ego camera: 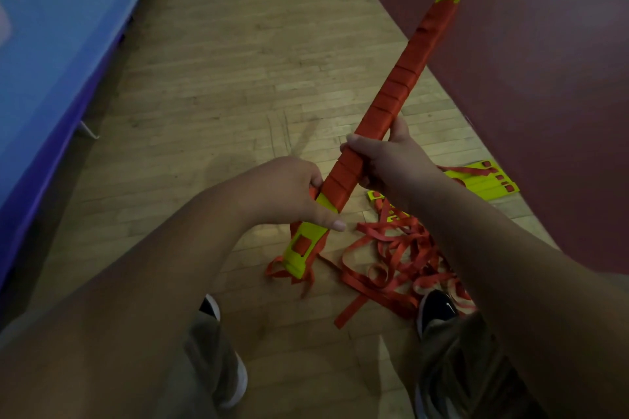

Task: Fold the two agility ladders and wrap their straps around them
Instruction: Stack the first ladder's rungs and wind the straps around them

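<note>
A folded agility ladder (401,85), a stack of yellow rungs wound almost fully in red strap, slants from lower left to upper right above the floor. My left hand (292,194) grips its lower yellow end, thumb laid across the rungs. My right hand (388,156) grips the wrapped middle. Short strap ends (299,275) hang below the lower end. The second ladder (483,182) lies on the floor at right, its yellow rungs partly stacked, its red straps (394,255) in a loose tangle.
Wooden floor (238,78) stretches ahead. A blue mat (51,44) runs along the left. A dark red floor area (527,61) covers the upper right. My two shoes (437,311) stand below the tangle, the right one touching the straps.
</note>
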The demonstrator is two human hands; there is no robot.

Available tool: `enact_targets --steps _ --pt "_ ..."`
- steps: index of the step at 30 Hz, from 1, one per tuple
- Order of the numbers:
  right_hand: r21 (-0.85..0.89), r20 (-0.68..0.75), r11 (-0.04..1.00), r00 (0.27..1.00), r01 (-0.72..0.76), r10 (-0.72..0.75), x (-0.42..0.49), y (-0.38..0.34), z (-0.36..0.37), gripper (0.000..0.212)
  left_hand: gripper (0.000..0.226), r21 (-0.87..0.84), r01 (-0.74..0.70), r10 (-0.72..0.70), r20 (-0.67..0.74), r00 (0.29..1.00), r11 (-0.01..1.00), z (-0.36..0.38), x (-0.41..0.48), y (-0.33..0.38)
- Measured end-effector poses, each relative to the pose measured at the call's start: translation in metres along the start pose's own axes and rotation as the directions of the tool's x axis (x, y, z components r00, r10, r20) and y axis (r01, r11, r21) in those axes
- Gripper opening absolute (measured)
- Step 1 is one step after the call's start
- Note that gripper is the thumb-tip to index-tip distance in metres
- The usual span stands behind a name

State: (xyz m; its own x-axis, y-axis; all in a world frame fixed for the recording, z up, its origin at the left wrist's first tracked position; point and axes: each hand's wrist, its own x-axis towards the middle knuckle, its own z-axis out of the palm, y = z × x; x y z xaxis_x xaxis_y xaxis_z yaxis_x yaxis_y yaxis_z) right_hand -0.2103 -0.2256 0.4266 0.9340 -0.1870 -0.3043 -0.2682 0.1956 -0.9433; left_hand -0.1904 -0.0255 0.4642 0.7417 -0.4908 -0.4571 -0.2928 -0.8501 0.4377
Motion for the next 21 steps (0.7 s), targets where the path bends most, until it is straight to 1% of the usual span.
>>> enact_targets --steps 2,5,8,10,13,16,19,21 --pt "0.012 0.005 1.000 1.000 0.009 -0.009 0.000 0.001 0.000 0.041 0.061 0.044 0.029 -0.028 -0.020 0.999 0.999 0.004 0.003 0.005" --pt "0.059 0.029 0.998 1.000 -0.001 -0.001 0.000 -0.001 0.000 0.043 0.055 0.083 0.051 -0.047 -0.059 0.997 0.995 0.007 0.008 0.005" --pt "0.172 0.047 0.985 0.999 -0.033 0.026 0.000 -0.006 0.000 0.053 0.043 0.019 0.019 -0.018 -0.045 0.999 1.000 0.001 0.008 -0.001" --pt "0.190 0.066 0.981 0.997 -0.045 0.033 0.001 -0.007 -0.002 0.054 0.034 -0.062 -0.020 0.020 0.005 1.000 0.998 -0.003 0.006 -0.007" --pt "0.131 0.089 0.990 0.996 -0.043 0.032 0.001 -0.007 -0.005 0.040 0.024 -0.140 -0.082 0.092 0.067 0.993 0.987 -0.007 0.004 -0.013" --pt "0.145 0.154 0.988 0.987 -0.061 0.039 0.000 -0.010 -0.005 0.035 0.019 -0.187 -0.112 0.132 0.101 0.986 0.976 -0.007 0.003 -0.017" --pt "0.130 0.242 0.990 0.970 -0.056 0.023 -0.004 -0.015 -0.007 0.026 0.020 -0.219 -0.116 0.147 0.131 0.980 0.969 -0.008 0.002 -0.018" --pt "0.098 0.271 0.995 0.963 -0.026 -0.001 -0.006 -0.015 -0.008 0.023 0.022 -0.241 -0.113 0.153 0.155 0.976 0.964 -0.008 0.001 -0.016"
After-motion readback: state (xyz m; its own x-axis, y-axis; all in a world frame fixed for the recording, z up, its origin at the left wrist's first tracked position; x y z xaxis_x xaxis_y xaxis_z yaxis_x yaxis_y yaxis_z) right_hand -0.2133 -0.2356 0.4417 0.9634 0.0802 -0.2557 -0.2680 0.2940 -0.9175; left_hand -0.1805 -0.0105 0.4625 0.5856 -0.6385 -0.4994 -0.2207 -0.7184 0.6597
